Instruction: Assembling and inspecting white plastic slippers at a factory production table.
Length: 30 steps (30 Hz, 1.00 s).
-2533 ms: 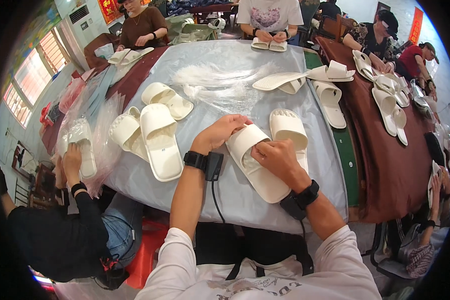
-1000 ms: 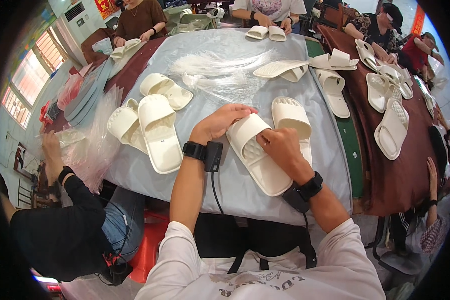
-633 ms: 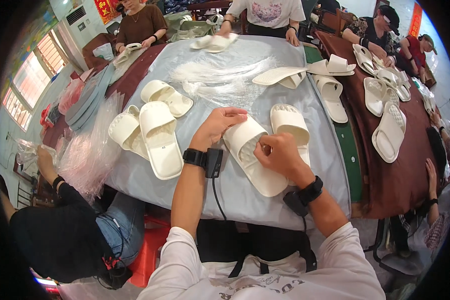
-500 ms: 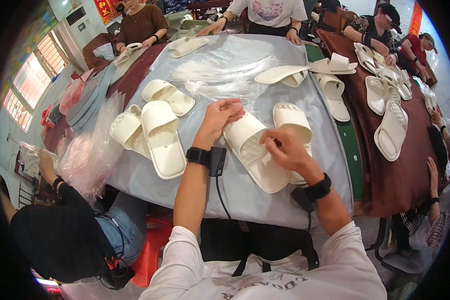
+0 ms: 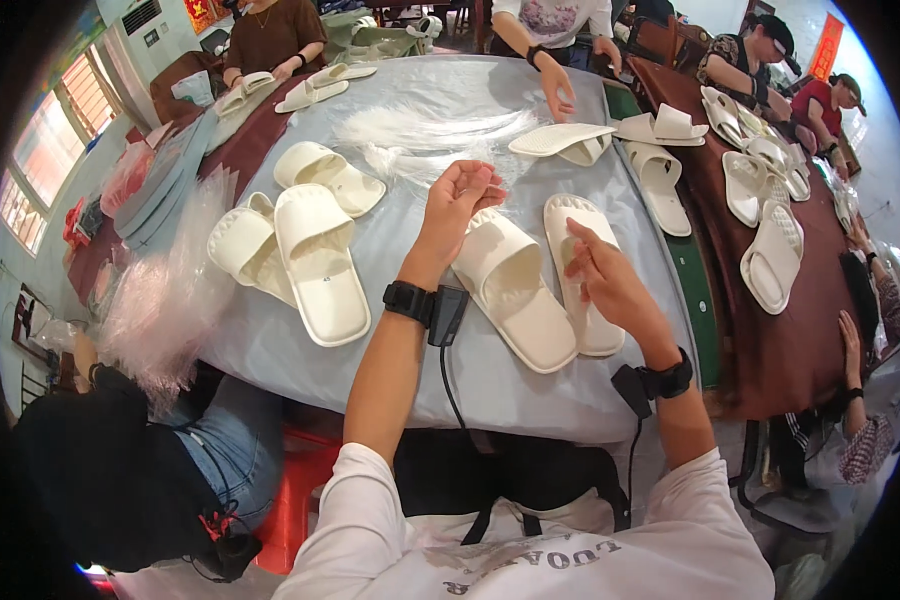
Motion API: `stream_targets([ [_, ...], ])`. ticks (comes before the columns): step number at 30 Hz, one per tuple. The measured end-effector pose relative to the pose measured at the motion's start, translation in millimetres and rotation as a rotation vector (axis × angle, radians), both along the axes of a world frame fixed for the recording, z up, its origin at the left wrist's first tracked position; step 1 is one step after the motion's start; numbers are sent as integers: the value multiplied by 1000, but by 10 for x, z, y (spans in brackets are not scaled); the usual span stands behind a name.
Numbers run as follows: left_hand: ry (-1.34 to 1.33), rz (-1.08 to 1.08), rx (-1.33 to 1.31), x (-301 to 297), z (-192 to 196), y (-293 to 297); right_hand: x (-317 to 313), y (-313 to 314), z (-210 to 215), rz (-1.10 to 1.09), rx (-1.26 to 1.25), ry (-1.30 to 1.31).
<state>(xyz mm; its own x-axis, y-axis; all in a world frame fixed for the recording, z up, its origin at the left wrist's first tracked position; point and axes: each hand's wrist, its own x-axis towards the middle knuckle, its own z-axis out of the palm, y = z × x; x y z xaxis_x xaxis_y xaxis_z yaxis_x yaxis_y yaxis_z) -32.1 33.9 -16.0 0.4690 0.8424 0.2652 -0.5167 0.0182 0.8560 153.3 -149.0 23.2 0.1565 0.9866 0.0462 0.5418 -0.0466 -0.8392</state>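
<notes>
Two cream slippers lie before me with their toes pointing away. My left hand (image 5: 462, 203) is at the toe end of the left slipper (image 5: 518, 290), its fingers loosely bent and apart, with nothing plainly in them. Over the strap of the right slipper (image 5: 592, 318) is my right hand (image 5: 608, 280), fingers apart and empty; it hides much of that strap. To the left, one slipper (image 5: 322, 265) partly overlaps another slipper (image 5: 242, 245), and a third slipper (image 5: 328, 178) lies just beyond them.
A heap of clear plastic bags (image 5: 435, 135) lies on the grey-covered table (image 5: 450, 385). More plastic bags (image 5: 165, 310) hang at the left edge. Further slippers (image 5: 660, 185) lie to the right. A co-worker's hand (image 5: 558, 92) reaches over the far side; a person in black sits left.
My right hand has moved off the left slipper's strap to the right slipper, its fingers opening. The far co-worker's hand now reaches toward the bags; the slipper near it has shifted left.
</notes>
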Motion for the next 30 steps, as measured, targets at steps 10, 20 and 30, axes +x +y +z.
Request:
stream_targets([
  [10, 261, 53, 236, -54, 3, -41, -24, 141, -66, 121, 97, 68],
  [20, 713, -16, 752, 3, -8, -155, 67, 95, -51, 260, 31, 308],
  [30, 812, 33, 403, 10, -22, -162, 147, -257, -126, -137, 328, -102],
])
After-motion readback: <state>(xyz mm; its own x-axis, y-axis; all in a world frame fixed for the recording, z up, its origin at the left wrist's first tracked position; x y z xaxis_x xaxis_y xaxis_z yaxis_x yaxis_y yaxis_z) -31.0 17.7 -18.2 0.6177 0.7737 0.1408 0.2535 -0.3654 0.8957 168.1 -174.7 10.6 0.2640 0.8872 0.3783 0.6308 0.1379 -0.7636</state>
